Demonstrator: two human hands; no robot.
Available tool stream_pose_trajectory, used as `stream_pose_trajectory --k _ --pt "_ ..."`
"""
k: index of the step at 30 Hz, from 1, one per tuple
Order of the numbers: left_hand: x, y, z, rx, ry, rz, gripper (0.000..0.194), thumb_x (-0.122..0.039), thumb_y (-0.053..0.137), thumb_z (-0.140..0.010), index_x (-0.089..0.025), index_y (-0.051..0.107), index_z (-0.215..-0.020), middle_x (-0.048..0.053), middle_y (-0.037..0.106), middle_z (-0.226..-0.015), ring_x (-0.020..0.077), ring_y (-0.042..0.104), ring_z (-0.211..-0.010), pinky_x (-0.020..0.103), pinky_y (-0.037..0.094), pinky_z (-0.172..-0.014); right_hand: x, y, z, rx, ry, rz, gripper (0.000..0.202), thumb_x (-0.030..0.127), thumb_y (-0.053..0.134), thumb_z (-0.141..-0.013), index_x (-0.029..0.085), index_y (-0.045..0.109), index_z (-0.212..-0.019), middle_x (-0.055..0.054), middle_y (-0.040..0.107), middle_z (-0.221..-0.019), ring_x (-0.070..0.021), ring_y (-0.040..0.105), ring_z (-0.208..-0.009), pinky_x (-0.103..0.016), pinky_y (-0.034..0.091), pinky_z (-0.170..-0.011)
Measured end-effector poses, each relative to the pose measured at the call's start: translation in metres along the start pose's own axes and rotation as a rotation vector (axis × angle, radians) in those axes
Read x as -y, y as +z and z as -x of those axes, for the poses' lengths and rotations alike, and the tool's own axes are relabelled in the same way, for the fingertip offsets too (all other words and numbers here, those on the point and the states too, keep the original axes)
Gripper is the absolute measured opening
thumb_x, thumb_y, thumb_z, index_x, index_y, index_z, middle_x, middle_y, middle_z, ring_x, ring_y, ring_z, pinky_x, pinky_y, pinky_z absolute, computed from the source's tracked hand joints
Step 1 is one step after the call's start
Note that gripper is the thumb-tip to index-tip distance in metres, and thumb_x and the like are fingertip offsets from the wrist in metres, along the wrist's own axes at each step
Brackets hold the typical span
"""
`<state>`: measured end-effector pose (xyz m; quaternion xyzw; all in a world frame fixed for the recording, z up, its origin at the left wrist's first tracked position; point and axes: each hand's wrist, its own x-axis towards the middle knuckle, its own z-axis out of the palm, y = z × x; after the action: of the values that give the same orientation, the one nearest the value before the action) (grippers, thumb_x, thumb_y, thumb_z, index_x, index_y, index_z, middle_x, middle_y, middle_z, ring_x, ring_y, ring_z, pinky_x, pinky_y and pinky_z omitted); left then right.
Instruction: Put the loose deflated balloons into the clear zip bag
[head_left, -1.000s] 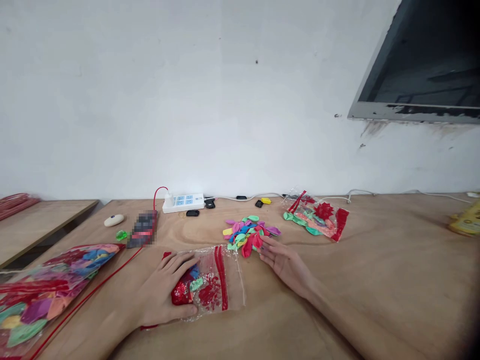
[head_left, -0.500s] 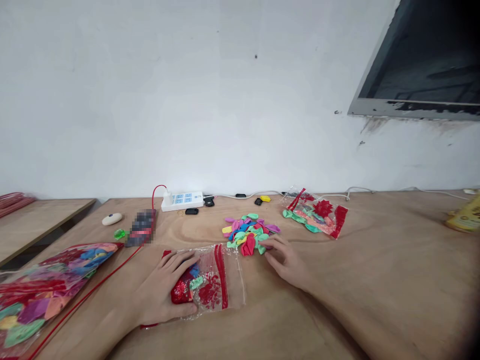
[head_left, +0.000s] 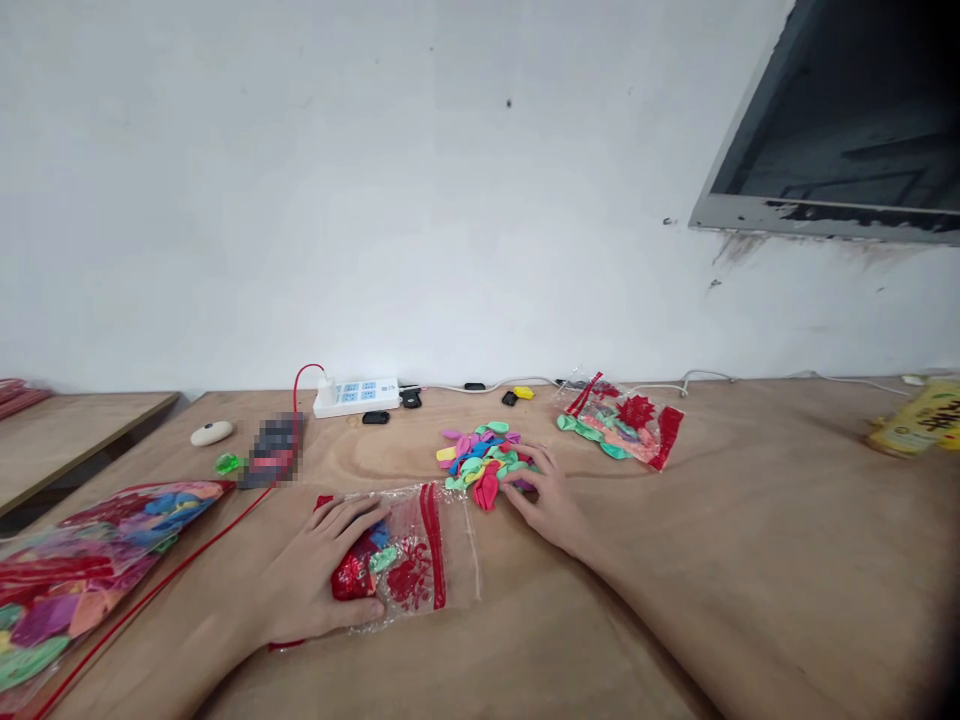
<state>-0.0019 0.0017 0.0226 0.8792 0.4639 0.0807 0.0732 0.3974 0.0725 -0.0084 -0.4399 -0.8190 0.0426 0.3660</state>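
My left hand (head_left: 315,570) lies over a bag (head_left: 411,555), thumb apart from fingers. Right hand (head_left: 551,500) at the balloons (head_left: 484,463), fingers curled; whether clamped, I cannot tell.

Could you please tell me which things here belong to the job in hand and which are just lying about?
Apparently in use:
clear bag under the left hand
loose balloons at the right hand
probably left balloon bag
probably rear balloon bag

Lying about:
power strip
green object
yellow packet
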Motion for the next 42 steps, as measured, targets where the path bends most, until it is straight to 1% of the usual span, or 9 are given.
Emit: stream_pose_trajectory --k 3,6,10,14,20,23,29,35,42 --pt "0.001 0.001 0.001 -0.010 0.003 0.012 0.103 -0.085 0.069 -0.080 -0.033 0.040 -0.164 0.011 0.045 -0.166 0.0424 0.052 -0.143 0.060 0.044 -0.118 0.001 -0.002 0.003 0.056 -0.013 -0.020 0.018 0.036 0.064 -0.102 0.028 0.080 -0.102 -0.007 0.057 -0.152 -0.0335 0.045 -0.146 -0.065 0.032 -0.123" --pt "0.002 0.004 0.002 -0.020 0.006 0.032 0.101 -0.084 0.070 -0.081 -0.034 0.041 -0.164 0.011 0.045 -0.166 0.0419 0.051 -0.144 0.059 0.043 -0.119 0.003 -0.002 0.006 0.172 -0.058 0.027 0.022 0.039 0.062 -0.103 0.035 0.081 -0.116 -0.003 0.057 -0.155 -0.0373 0.037 -0.152 -0.069 0.028 -0.122" --pt "0.004 0.007 0.002 -0.050 0.032 0.053 0.102 -0.083 0.070 -0.081 -0.034 0.039 -0.165 0.010 0.045 -0.166 0.0405 0.049 -0.146 0.058 0.040 -0.122 0.005 -0.002 0.006 0.254 -0.090 0.082 0.030 0.041 0.058 -0.106 0.038 0.075 -0.130 -0.002 0.068 -0.142 -0.0374 0.037 -0.153 -0.070 0.026 -0.123" --pt "0.007 0.010 0.001 -0.052 0.036 0.059 0.101 -0.082 0.070 -0.082 -0.035 0.038 -0.165 0.010 0.044 -0.167 0.0400 0.048 -0.147 0.058 0.037 -0.124 0.006 -0.004 0.007 0.192 -0.095 0.056 0.032 0.041 0.057 -0.107 0.032 0.073 -0.134 -0.005 0.071 -0.137 -0.0359 0.046 -0.145 -0.067 0.033 -0.121" --pt "0.010 0.015 0.002 -0.057 0.041 0.083 0.098 -0.079 0.072 -0.084 -0.036 0.037 -0.165 0.008 0.041 -0.169 0.0395 0.043 -0.152 0.057 0.037 -0.124 0.002 -0.004 0.012 0.088 -0.081 -0.014 0.040 0.038 0.052 -0.109 0.031 0.061 -0.148 -0.005 0.060 -0.153 -0.0315 0.042 -0.149 -0.061 0.033 -0.125" --pt "0.008 0.012 0.002 -0.039 0.032 0.082 0.098 -0.079 0.071 -0.085 -0.036 0.036 -0.165 0.009 0.040 -0.170 0.0397 0.042 -0.152 0.059 0.036 -0.125 0.003 -0.005 0.012 0.131 -0.063 0.019 0.042 0.040 0.051 -0.109 0.031 0.059 -0.150 -0.004 0.057 -0.156 -0.0321 0.041 -0.150 -0.062 0.033 -0.125" --pt "-0.001 0.001 0.000 -0.007 0.014 0.043 0.101 -0.084 0.069 -0.082 -0.033 0.039 -0.164 0.011 0.044 -0.167 0.0411 0.048 -0.147 0.061 0.038 -0.123 0.005 -0.003 0.009 0.239 -0.017 0.148 0.039 0.047 0.051 -0.109 0.034 0.068 -0.142 -0.003 0.052 -0.161 -0.0373 0.033 -0.156 -0.070 0.027 -0.127" --pt "-0.003 0.000 -0.001 -0.001 0.006 0.046 0.102 -0.085 0.069 -0.081 -0.031 0.042 -0.163 0.013 0.044 -0.166 0.0423 0.051 -0.144 0.063 0.039 -0.121 0.001 0.000 0.010 0.224 -0.017 0.153 0.038 0.046 0.049 -0.110 0.033 0.070 -0.140 -0.003 0.064 -0.148 -0.0389 0.036 -0.153 -0.072 0.029 -0.125" --pt "-0.001 0.003 0.000 -0.019 -0.009 0.072 0.100 -0.082 0.072 -0.081 -0.034 0.042 -0.163 0.010 0.044 -0.167 0.0415 0.048 -0.148 0.061 0.038 -0.123 0.002 -0.002 0.010 0.134 -0.077 0.111 0.033 0.041 0.054 -0.109 0.031 0.071 -0.135 -0.005 0.068 -0.142 -0.0339 0.046 -0.143 -0.065 0.035 -0.122"
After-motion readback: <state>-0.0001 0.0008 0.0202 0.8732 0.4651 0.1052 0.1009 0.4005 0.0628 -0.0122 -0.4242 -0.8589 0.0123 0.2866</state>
